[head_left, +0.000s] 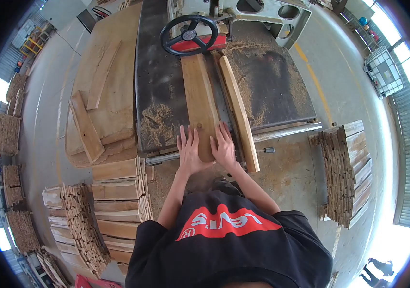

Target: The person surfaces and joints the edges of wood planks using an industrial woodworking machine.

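Observation:
A long wooden board [196, 91] lies lengthwise on the dark, sawdust-strewn machine table [159, 77], its far end under the black handwheel [188, 35]. My left hand [189, 152] rests at the board's near left edge, fingers stretched forward and apart. On the near right edge is my right hand [224, 148], fingers extended flat over the wood. Both hands touch the board without wrapping around it. Just right of my right hand, a narrow wooden strip [239, 113] runs parallel to the board and overhangs the table's near edge. The handwheel hides what lies beneath it.
A side table [111, 53] on the left carries two loose boards [85, 126]. Stacks of planks [116, 192] stand at my left, and another plank stack [339, 173] at my right. Pale machine framework [267, 12] rises at the back. A metal rail [286, 132] borders the table.

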Motion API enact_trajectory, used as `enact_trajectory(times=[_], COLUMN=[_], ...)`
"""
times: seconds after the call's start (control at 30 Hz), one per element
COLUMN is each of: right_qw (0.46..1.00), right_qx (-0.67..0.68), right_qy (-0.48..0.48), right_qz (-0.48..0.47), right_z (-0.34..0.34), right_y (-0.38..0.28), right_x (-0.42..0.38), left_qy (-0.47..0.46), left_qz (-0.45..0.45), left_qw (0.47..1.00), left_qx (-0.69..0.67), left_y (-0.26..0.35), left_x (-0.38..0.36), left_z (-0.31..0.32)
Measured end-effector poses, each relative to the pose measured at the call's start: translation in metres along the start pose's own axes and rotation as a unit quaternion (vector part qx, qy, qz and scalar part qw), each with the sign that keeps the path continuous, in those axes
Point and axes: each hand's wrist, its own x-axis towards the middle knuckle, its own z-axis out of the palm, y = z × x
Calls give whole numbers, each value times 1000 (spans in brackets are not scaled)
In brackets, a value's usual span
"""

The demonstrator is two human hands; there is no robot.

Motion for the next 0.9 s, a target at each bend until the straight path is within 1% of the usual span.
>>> enact_trajectory(times=[0.13, 0.23, 0.43, 0.57, 0.63, 0.77, 0.8, 0.9], right_qw=[1000, 1000, 999, 999, 999, 999, 999, 998], right_qx=[5, 13, 15, 17, 3, -9, -14, -50], right_qy=[14, 20, 29, 35, 32, 35, 32, 26], right_qz=[14, 16, 12, 16, 23, 17, 27, -3], right_z=[15, 19, 30, 44, 50, 69, 71, 79], right_y=[8, 14, 22, 34, 37, 52, 53, 62], right_x=[20, 29, 65, 94, 108, 152, 158, 181], left_qy=[-8, 11, -23, -23, -35, -24, -11, -14], left_qz=[0, 11, -10, -9, -11, -13, 4, 1], left_qw=[1000, 1000, 1000, 1000, 999, 1000, 1000, 999], left_qx=[13, 4, 4, 8, 4, 10, 7, -33], left_y=[-5, -11, -22, -33, -43, -64, -68, -82], left_x=[18, 31, 63, 94, 111, 155, 163, 182], left_z=[-3, -2, -6, -5, -6, -7, -7, -8])
